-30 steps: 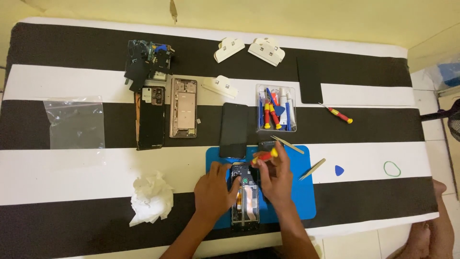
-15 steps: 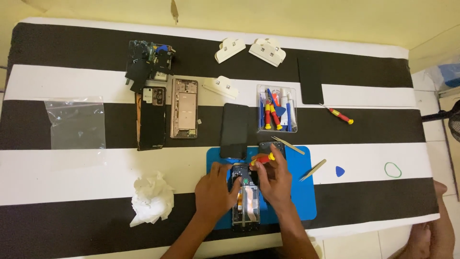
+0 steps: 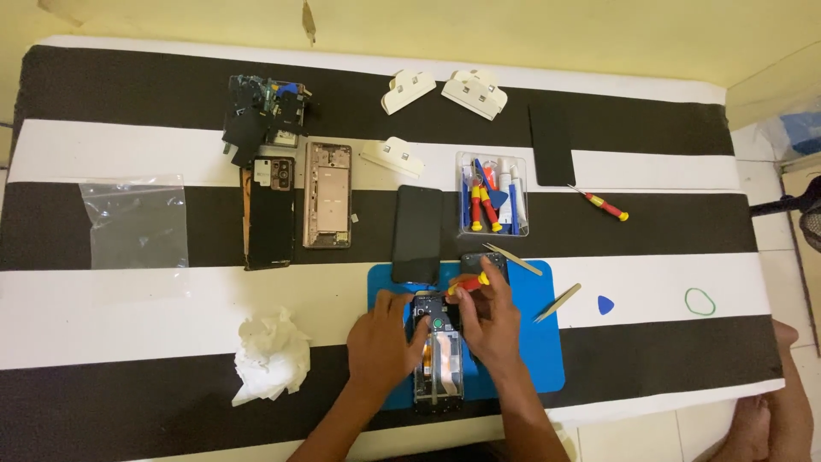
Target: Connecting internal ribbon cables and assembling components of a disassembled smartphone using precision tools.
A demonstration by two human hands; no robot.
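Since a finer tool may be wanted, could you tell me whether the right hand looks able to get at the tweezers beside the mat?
Probably yes, once freed. The tweezers lie bare on the table just right of the blue mat, nothing on or around them. The right hand, though, holds a red-and-yellow screwdriver over the opened phone.

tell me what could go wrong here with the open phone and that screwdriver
1. The right hand works a red and yellow screwdriver on the opened phone; a slip could scratch the exposed board or cable.
2. The left hand only steadies the phone's side on the blue mat, so it might shift.
3. The phone lies close to the table's near edge, so a freed screw could roll off.
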